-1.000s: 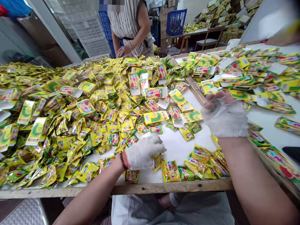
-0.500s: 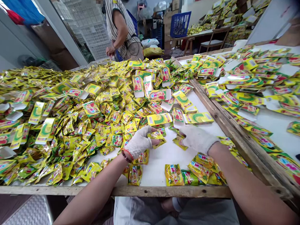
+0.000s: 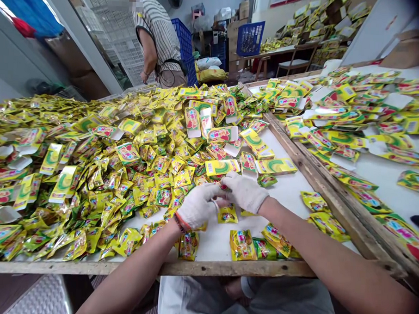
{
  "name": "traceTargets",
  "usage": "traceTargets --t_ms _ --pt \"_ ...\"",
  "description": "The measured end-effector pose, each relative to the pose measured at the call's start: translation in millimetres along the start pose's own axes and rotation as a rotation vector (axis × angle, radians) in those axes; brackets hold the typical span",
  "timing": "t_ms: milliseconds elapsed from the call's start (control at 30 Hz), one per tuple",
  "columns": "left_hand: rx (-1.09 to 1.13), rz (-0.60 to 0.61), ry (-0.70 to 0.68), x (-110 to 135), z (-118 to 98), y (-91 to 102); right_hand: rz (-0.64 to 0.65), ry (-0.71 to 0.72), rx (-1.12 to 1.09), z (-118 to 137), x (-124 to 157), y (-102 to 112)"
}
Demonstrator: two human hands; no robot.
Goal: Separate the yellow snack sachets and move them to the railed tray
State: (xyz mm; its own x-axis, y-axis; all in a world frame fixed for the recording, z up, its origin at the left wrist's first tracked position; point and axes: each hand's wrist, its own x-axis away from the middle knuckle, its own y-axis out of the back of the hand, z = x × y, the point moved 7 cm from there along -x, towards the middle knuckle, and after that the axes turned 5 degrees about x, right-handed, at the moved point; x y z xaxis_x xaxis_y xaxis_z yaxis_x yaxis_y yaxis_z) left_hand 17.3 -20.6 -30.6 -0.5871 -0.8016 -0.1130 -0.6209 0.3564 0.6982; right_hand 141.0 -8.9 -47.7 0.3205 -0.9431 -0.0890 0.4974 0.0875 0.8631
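In the head view, the worktop's near edge is a wooden rail (image 3: 239, 269) running across in front of the person's lap, and a wooden divider (image 3: 319, 189) slants from the near right corner toward the far edge. White surface (image 3: 287, 190) shows between the divider and the right hand (image 3: 245, 193), with a narrower strip near the rail, left of centre.

Both gloved hands meet over this part of the worktop. The left hand (image 3: 198, 206) is half curled, the right bent over with its fingers down; their fingertips come together around a small reddish bit, and I cannot tell what either grips. A yellow sachet (image 3: 228, 214) lies just below the fingers.

A deep heap of sachets (image 3: 125, 181) covers the worktop's left side, closing off room there. Beyond the hands, a yellow box (image 3: 222, 167) and a flat carton (image 3: 276, 166) stand in the way. Loose packets (image 3: 243, 245) line the rail, others (image 3: 314, 202) the divider. More cartons (image 3: 371, 108) fill the far right. Past the far edge stands a co-worker (image 3: 162, 39).
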Motion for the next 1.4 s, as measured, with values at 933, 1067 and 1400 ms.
traceTargets --t_ms 933,1067,1400 --pt "0.927 -0.375 0.120 -4.9 29.5 15.1 -0.021 -0.247 -0.679 -12.1 20.5 8.9" --pt "1.052 -0.293 0.283 -2.8 34.9 4.0 -0.091 -0.148 -0.394 -5.8 17.9 13.9" --pt "0.920 -0.139 0.264 -3.2 22.0 -3.5 -0.152 -0.044 -0.185 1.3 20.1 20.6"
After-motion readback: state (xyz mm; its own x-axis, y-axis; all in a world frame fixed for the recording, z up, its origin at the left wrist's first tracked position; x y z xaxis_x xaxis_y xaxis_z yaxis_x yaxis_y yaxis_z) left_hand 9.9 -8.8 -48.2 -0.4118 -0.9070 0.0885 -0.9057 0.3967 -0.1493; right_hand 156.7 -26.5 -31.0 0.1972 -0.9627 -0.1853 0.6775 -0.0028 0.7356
